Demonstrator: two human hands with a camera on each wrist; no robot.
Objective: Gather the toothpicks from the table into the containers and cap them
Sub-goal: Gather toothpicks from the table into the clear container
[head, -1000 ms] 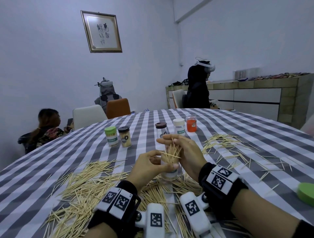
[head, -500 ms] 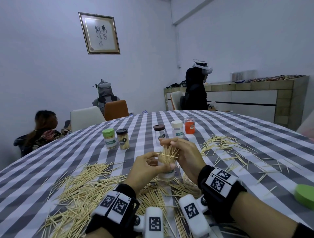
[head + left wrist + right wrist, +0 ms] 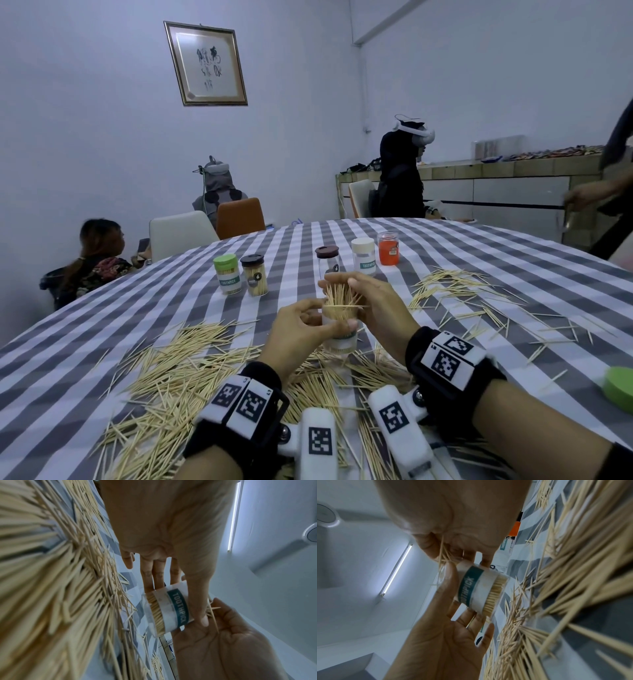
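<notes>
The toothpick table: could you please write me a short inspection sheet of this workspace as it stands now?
Surface: checked tablecloth, strewn with loose toothpicks.
Job's things: open container held above the table, toothpicks sticking out of its mouth; five capped containers stand beyond; green lid at right edge.
Clutter: nothing seen.
Hands: left hand grips the open container; right hand holds a toothpick bundle at its mouth.
Cables: nothing seen.
Surroundings: other people, chairs, counter, framed picture.

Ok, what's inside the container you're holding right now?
The container is packed with upright toothpicks that stick out above its uncapped rim. The left hand grips its side; the right hand cups the bundle. The label hides the middle.
</notes>
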